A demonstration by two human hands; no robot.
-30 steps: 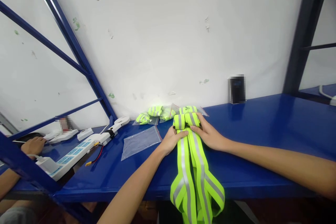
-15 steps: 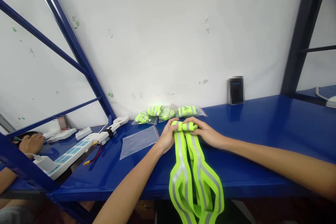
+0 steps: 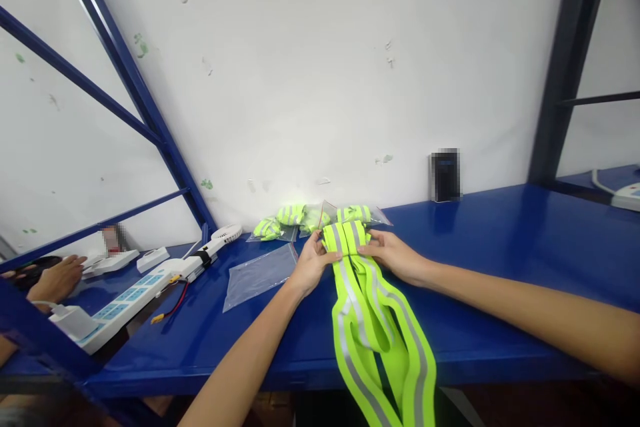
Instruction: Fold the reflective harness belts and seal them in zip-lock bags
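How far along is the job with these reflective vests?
Done: folded yellow bundles sit in clear bags by the wall. In hand: the left hand and right hand hold the gathered top of a reflective vest. Left: its long straps lie unfolded past the bench edge, and a flat clear bag waits.

The left hand point(image 3: 313, 265) and right hand point(image 3: 393, 257) face each other, fingers curled and almost meeting (palms down). The bare left forearm point(image 3: 240, 353) and right forearm point(image 3: 520, 313) slant inward.
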